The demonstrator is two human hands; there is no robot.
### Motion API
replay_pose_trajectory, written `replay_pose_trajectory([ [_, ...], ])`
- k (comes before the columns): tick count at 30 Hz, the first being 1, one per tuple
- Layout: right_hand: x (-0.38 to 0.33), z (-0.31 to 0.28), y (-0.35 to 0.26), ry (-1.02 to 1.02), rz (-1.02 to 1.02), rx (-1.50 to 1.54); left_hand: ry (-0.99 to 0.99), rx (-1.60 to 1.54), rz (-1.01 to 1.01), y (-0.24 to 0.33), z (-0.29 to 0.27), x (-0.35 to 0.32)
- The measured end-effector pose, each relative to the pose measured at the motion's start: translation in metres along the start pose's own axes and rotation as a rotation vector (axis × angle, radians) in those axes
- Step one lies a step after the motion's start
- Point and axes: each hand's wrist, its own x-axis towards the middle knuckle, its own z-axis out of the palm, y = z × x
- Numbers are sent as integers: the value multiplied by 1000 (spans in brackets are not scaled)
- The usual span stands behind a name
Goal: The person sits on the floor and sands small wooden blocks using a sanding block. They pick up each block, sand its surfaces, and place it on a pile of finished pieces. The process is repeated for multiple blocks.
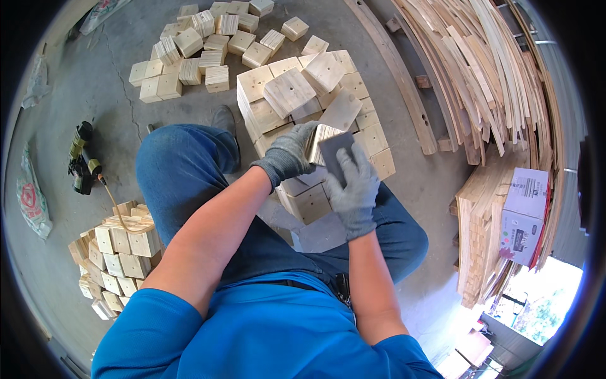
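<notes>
My left hand [290, 153], in a grey work glove, is closed on a pale wooden block [321, 137] whose layered edge faces up. My right hand [355, 192], also gloved, grips a dark grey flat pad [330, 150] that looks like a sanding sponge. Its fingers are spread over the pad, which lies against the right side of the block and hides part of it. Just beyond both hands, a stack of wooden blocks [257, 82] stands between my knees. Several loose blocks [290, 92] lie tilted on top of it.
More blocks [189, 43] are scattered on the concrete floor ahead. At left stand another block stack [129, 265] and a nail gun [82, 158] with a hose [113, 201]. Long wooden strips [467, 69], a beam [398, 76] and a cardboard box [525, 215] are at right.
</notes>
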Motion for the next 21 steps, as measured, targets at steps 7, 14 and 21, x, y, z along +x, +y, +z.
replay_pose_trajectory([
  [7, 83, 9, 26, -56, 241, -127, 29, -18, 27, -5, 4, 3],
  [14, 12, 5, 4, -4, 119, -125, 6, 6, 15, -3, 3, 1],
  [21, -67, -14, -11, -59, 50, -21, 9, -1, 22, -4, 7, 6],
])
